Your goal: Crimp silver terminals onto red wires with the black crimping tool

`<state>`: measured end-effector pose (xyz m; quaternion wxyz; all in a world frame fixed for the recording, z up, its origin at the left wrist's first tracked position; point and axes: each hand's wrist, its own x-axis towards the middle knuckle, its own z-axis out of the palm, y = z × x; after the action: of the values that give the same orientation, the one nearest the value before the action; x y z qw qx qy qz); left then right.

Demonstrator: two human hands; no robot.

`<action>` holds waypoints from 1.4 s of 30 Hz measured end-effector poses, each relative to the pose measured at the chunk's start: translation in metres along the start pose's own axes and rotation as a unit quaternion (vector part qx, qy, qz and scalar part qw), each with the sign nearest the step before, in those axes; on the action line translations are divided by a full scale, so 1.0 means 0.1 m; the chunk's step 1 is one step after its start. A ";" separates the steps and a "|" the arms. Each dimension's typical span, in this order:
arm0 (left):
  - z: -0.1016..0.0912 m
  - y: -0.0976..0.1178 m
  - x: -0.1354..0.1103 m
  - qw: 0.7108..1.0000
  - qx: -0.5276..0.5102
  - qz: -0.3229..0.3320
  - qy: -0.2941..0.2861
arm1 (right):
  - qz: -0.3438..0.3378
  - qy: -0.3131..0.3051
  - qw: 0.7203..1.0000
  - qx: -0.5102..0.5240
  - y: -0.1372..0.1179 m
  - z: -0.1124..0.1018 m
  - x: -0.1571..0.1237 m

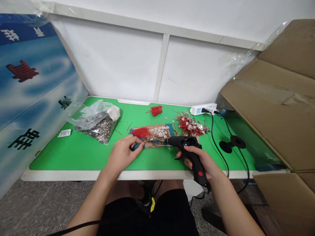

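My right hand (200, 160) grips a black soldering gun (188, 149) with a red button, its tip aimed left at a brown cardboard pad (154, 137) on the green table (81, 152). My left hand (124, 151) rests at the pad's left edge, fingers pinched on a small part with a thin red wire; I cannot make out more. A bundle of red wires (141, 132) and several small metal tabs (160, 130) lie on the pad.
A clear bag of metal parts (98, 122) lies at the left, with a white label (64, 133) beside it. A heap of wired tabs (190, 124), another red wire bundle (156, 110), a white power strip (203, 108), black cables, a black stand (232, 143) and cardboard boxes (278, 98) fill the right.
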<state>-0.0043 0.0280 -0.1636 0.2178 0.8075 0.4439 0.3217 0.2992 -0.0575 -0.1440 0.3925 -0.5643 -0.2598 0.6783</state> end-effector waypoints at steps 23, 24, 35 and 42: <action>-0.01 0.01 0.00 1.000 0.014 0.004 0.001 | -0.007 -0.012 1.000 0.015 0.01 -0.02 0.02; -0.01 0.01 0.00 1.000 0.014 0.004 0.001 | -0.007 -0.011 1.000 0.014 0.01 -0.02 0.02; 0.00 0.00 0.01 1.000 0.018 -0.002 -0.006 | -0.014 0.002 1.000 0.007 -0.01 0.01 -0.01; 0.01 -0.01 0.02 1.000 0.016 0.002 0.000 | -0.001 -0.006 1.000 -0.003 -0.02 0.01 -0.01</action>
<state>-0.0036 0.0299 -0.1643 0.2040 0.8119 0.4474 0.3148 0.2985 -0.0573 -0.1418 0.3900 -0.5615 -0.2647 0.6802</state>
